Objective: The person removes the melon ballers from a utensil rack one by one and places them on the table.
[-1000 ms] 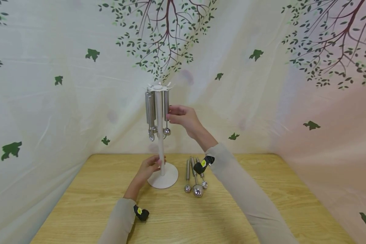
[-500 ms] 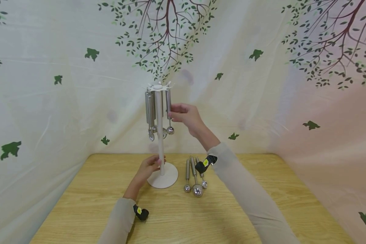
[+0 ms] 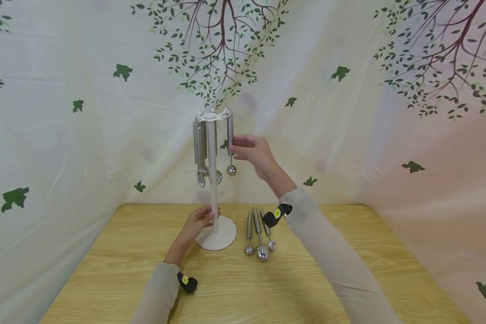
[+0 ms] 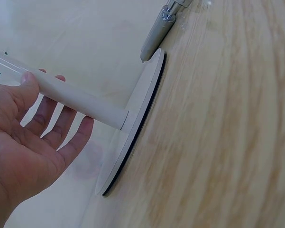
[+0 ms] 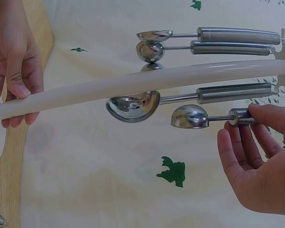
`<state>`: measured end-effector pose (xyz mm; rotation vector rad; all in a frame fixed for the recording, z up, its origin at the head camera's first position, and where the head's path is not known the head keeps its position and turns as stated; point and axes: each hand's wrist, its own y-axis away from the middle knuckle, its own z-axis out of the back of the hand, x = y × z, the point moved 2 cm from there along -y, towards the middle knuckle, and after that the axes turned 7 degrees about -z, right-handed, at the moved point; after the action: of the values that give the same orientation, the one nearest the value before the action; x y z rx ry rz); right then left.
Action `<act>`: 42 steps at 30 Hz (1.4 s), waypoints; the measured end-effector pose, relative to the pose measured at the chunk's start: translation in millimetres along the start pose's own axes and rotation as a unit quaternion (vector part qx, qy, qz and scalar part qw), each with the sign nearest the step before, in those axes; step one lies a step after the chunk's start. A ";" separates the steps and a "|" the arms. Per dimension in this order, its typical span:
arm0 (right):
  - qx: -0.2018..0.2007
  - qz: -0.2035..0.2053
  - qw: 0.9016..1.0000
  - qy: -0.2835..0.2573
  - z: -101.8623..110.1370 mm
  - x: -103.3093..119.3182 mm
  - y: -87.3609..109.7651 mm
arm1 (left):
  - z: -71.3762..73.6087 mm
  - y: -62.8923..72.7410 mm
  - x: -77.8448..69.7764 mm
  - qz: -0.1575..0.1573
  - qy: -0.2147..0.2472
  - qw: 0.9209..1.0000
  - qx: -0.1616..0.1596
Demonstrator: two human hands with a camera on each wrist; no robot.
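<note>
A white utensil stand (image 3: 212,148) with a round base rises from the table. My left hand (image 3: 196,222) holds its pole low down, thumb on one side and fingers behind, as the left wrist view also shows. Several steel scoops hang from its top hooks, among them a large scoop (image 5: 135,105) with a wide bowl. My right hand (image 3: 253,153) pinches the handle of a small round-bowled scoop (image 3: 230,135), bowl downward, at the right edge of the hook ring. Whether its handle end still touches a hook, I cannot tell.
Three more steel scoops (image 3: 262,253) lie on the wooden table (image 3: 146,252) to the right of the stand's base. Behind stands a pale cloth backdrop (image 3: 308,135) printed with branches and green leaves.
My right hand has moved the small scoop rightward and slightly up, away from the pole toward the hook tips. The left hand and the stand have stayed put.
</note>
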<state>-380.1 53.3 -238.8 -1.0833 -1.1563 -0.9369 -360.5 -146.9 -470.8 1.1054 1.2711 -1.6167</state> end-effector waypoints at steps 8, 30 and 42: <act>0.012 -0.015 1.000 0.004 14.3 -9.3 1.0 | -0.1 1.2 -0.2 0.003 -0.002 1.000 -0.001; 0.024 -0.106 0.990 0.086 79.7 -85.5 23.5 | 0.3 1.7 1.1 0.013 0.003 1.000 0.001; 0.006 -0.164 0.979 0.121 110.5 -145.6 41.3 | 0.7 1.3 0.9 0.015 0.005 1.000 0.003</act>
<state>-390.6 173.7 -382.1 -0.7551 -1.1531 -1.2797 -359.7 -147.8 -472.0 1.1318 1.2511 -1.5970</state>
